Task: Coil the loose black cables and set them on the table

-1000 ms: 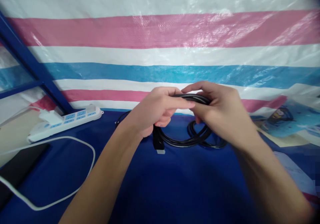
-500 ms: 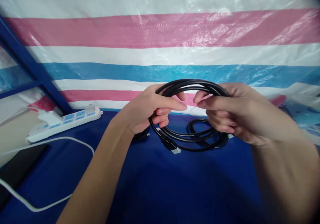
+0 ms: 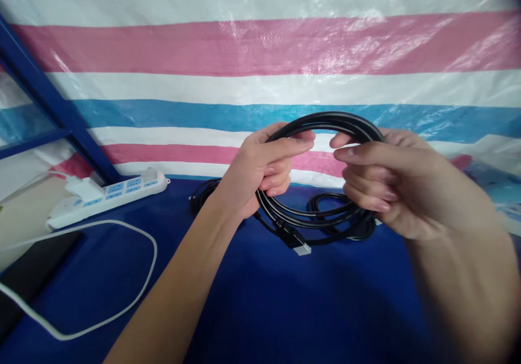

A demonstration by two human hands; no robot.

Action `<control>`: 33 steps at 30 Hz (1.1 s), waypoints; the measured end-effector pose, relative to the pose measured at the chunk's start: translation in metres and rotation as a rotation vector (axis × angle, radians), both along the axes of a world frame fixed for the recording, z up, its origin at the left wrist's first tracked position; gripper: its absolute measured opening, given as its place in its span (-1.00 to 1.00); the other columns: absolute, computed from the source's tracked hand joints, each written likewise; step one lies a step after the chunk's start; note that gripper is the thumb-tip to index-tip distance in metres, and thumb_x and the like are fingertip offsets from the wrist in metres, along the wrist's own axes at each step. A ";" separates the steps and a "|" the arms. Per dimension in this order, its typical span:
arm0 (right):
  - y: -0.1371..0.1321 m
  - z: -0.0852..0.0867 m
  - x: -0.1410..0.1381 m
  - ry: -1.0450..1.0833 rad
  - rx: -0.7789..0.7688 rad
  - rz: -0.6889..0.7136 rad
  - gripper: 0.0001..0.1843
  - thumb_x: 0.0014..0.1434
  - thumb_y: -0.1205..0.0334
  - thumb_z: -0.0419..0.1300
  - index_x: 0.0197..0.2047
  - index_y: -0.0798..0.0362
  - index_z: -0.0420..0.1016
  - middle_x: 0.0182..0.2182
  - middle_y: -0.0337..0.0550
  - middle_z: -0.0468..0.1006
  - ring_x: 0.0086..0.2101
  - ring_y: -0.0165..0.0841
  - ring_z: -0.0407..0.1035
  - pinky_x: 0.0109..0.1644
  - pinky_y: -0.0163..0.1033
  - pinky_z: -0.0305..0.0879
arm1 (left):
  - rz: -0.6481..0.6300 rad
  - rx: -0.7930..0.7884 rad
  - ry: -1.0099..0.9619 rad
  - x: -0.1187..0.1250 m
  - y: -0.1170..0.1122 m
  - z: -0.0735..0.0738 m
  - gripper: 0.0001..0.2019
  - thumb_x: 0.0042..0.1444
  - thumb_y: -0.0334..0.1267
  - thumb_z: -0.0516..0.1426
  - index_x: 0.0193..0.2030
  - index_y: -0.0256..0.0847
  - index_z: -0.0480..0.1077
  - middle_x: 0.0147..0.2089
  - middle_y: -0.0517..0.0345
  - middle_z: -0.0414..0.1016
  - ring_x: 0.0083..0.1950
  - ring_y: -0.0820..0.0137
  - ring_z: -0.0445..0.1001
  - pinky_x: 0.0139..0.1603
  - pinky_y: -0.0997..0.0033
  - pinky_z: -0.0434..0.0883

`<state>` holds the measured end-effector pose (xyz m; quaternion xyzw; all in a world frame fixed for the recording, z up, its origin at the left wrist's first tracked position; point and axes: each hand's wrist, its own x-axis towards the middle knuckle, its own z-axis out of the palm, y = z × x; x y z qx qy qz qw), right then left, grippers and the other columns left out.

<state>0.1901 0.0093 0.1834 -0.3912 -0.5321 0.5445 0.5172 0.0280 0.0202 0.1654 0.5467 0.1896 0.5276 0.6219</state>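
Note:
A black cable (image 3: 325,121) is coiled into a loop held upright above the blue table cover (image 3: 260,299). My left hand (image 3: 260,171) grips the loop's left side, fingers wrapped round it. My right hand (image 3: 391,179) pinches the loop's right side between thumb and fingers. A metal-tipped plug (image 3: 299,244) hangs from the bottom of the coil. More black cable lies on the cover behind the hands, one bit (image 3: 199,196) showing to the left of my left wrist.
A white and blue power strip (image 3: 108,193) lies at the left with a white cord (image 3: 122,310) looping over the cover. A dark flat object (image 3: 28,272) sits at the far left. A striped plastic sheet (image 3: 260,55) hangs behind, with a blue frame bar (image 3: 52,103).
The hands have drawn apart and risen, opening the cable from a tight bundle into a wide loop. The plug has swung to the right.

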 end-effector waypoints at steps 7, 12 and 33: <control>0.002 -0.001 -0.003 0.106 0.026 -0.091 -0.91 -0.09 0.42 0.17 -0.47 0.06 0.44 -0.74 -0.41 -0.28 -0.78 -0.65 -0.33 -0.82 -0.50 -0.26 | -0.041 -0.041 -0.147 0.006 0.001 -0.003 -0.97 0.07 -0.40 0.09 -0.33 -0.23 0.35 -0.71 0.45 -0.16 -0.76 0.69 -0.11 -0.75 0.66 0.00; 0.001 0.001 -0.005 0.164 0.041 -0.041 -0.88 -0.05 0.43 0.13 -0.42 0.09 0.47 -0.74 -0.42 -0.24 -0.77 -0.65 -0.32 -0.81 -0.50 -0.26 | 0.008 -0.111 -0.234 0.011 0.000 -0.002 -0.87 0.12 -0.43 0.01 -0.38 -0.23 0.36 -0.74 0.43 -0.22 -0.78 0.66 -0.20 -0.78 0.61 -0.10; -0.010 -0.038 -0.053 0.453 0.222 0.026 -0.55 0.29 -0.12 -0.20 -0.20 0.00 0.36 -0.70 -0.28 0.28 -0.59 -0.41 0.29 -0.41 -0.25 0.22 | 0.242 -0.652 -0.674 0.046 0.009 -0.033 -0.81 0.20 -0.32 -0.02 -0.46 -0.21 0.17 -0.68 0.38 0.02 -0.67 0.62 0.12 -0.50 0.60 0.23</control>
